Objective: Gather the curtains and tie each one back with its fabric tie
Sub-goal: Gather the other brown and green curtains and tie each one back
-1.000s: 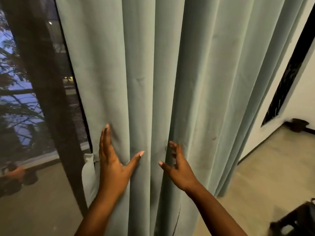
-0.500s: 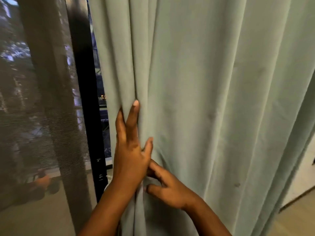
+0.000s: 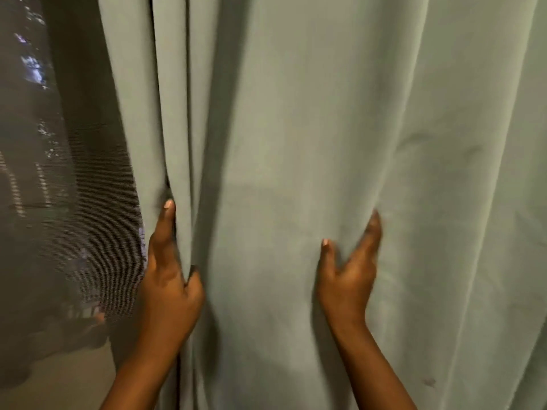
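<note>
Two hands are working on one pale green curtain [image 3: 296,143], which is hanging in long vertical folds and filling most of the view from the middle to the right edge. The left hand [image 3: 170,288] is gripping the curtain's left border, where several pleats are already bunched: its fingers are disappearing behind the fold while one finger is lying straight up along the front. The right hand [image 3: 347,276] is lying flat on the cloth well to the right, fingers spread and thumb apart, pressing the fabric rather than pinching it. Between the two hands a broad, ungathered panel is stretching; the folds' long axis is running top to bottom, so the gathering is probably going to proceed sideways, with the right hand sweeping cloth leftward toward the left-hand bundle. More loose cloth is lying beyond the right hand, to the right. On the left, just beside the curtain's edge, a dark mesh screen [image 3: 88,202] is standing, so open room is lying mainly on the right. No fabric tie is showing here; its position cannot be told.
</note>
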